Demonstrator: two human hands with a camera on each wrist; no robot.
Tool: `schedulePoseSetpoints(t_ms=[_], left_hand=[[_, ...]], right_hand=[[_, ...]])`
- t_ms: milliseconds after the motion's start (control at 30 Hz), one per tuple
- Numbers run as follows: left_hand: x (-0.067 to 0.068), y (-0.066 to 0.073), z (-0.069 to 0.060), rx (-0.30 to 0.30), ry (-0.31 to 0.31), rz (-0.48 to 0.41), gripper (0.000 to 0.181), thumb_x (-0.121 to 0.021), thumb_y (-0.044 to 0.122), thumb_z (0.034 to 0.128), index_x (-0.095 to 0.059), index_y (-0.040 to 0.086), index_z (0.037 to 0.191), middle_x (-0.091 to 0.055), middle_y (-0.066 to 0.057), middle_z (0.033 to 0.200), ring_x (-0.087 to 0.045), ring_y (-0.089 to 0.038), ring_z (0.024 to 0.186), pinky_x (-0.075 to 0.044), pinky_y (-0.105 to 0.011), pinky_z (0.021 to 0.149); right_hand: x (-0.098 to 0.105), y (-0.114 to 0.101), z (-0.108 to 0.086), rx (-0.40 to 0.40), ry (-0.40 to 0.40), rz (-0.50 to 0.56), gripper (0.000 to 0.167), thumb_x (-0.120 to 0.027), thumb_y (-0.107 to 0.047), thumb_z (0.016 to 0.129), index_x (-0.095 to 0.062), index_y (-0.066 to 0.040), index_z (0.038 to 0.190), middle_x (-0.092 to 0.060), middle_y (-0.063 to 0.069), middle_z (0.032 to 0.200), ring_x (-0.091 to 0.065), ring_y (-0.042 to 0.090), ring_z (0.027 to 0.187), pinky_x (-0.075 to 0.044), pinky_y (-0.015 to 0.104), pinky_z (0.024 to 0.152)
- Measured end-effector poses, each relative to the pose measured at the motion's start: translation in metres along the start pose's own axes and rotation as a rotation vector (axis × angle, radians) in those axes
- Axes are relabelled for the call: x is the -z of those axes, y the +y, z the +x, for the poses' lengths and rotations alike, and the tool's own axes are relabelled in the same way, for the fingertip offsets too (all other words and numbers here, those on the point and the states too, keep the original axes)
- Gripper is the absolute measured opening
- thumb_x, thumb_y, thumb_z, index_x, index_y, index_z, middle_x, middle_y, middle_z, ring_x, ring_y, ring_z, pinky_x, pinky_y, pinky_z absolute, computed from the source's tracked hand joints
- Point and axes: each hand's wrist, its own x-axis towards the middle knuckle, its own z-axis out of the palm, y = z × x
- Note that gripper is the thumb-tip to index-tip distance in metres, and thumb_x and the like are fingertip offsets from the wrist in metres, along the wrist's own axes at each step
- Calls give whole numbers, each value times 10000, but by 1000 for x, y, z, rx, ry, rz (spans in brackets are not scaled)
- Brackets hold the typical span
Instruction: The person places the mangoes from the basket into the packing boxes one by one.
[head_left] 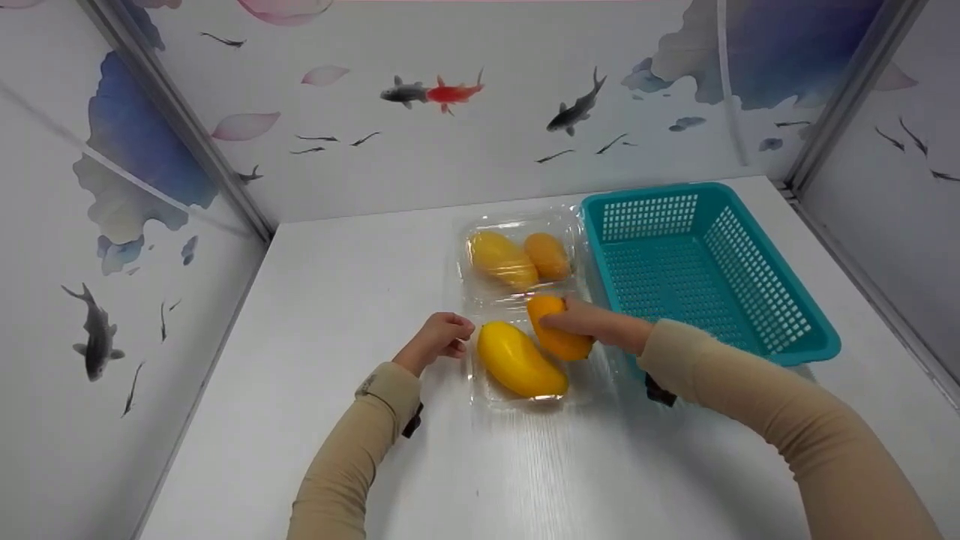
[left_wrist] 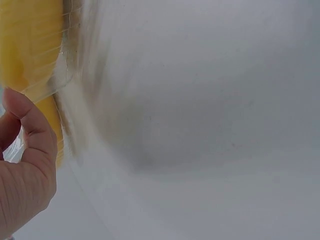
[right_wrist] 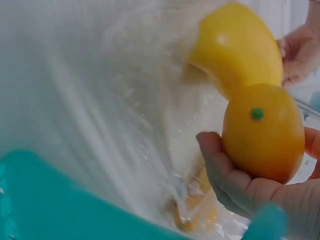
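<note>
An orange-yellow mango [head_left: 568, 345] is gripped by my right hand [head_left: 592, 321], fingers on one side and thumb on the other. In the right wrist view, a green stem spot marks that mango [right_wrist: 267, 150]. Beside it, a larger yellow mango [head_left: 517, 361] lies in the near half of a clear plastic clamshell box [head_left: 517, 403]. My left hand [head_left: 441, 337] is at the box's left edge, its thumb and finger pinching the rim, as the left wrist view shows at the hand [left_wrist: 30, 165].
The clamshell's far part [head_left: 480, 294] holds a yellow mango [head_left: 495, 255] and a smaller orange one [head_left: 547, 256] under clear plastic. To the right stands a teal basket [head_left: 795, 292] with slotted walls. White panels painted with fish [head_left: 454, 93] enclose the white table [head_left: 337, 285].
</note>
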Motion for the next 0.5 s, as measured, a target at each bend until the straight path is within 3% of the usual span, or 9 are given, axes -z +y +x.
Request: schedulePoseSetpoints(t_ms=[167, 500], left_hand=[[3, 0, -3, -4, 20, 2, 210, -601, 158, 882, -569, 16, 1034, -521, -59, 820, -499, -142, 583, -503, -194, 559], [5, -4, -2, -21, 28, -5, 216, -598, 160, 884, -569, 8, 1035, -517, -55, 825, -496, -134, 584, -501, -195, 567]], right_hand=[[-12, 10, 7, -38, 28, -38, 669, -550, -343, 891, -196, -35, 1368, -443, 156, 1145, -471, 268, 1013, -416, 358, 882], [-31, 23, 17, 15, 59, -113, 681, -541, -291, 896, -186, 23, 1387, -459, 208, 1192, -474, 300, 1034, -406, 402, 929]])
